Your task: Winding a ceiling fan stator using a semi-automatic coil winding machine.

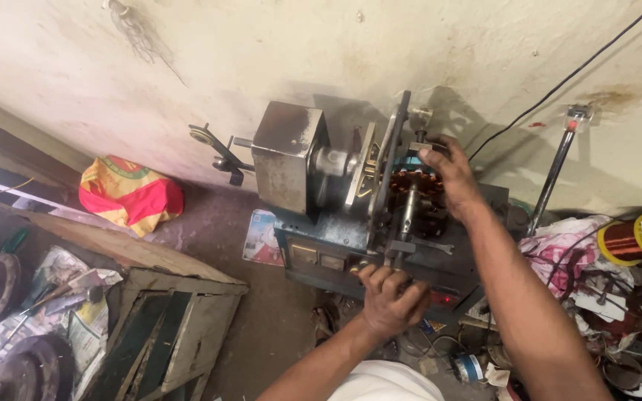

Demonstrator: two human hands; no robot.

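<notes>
A coil winding machine (313, 223) with a grey metal box housing (285, 152) stands on the floor against the wall. A copper-wound stator (414, 182) is mounted on its shaft. My right hand (451, 174) grips the top of the upright frame beside the stator. My left hand (389, 297) is closed around the lower end of the same frame, at the machine's front edge. A crank handle (217, 152) sticks out on the machine's left side.
A red and yellow bag (129, 194) lies by the wall at left. A worn wooden crate (176, 319) sits at lower left. A spool of copper wire with yellow flanges (637, 239) lies among clutter at right, near a metal rod (555, 171).
</notes>
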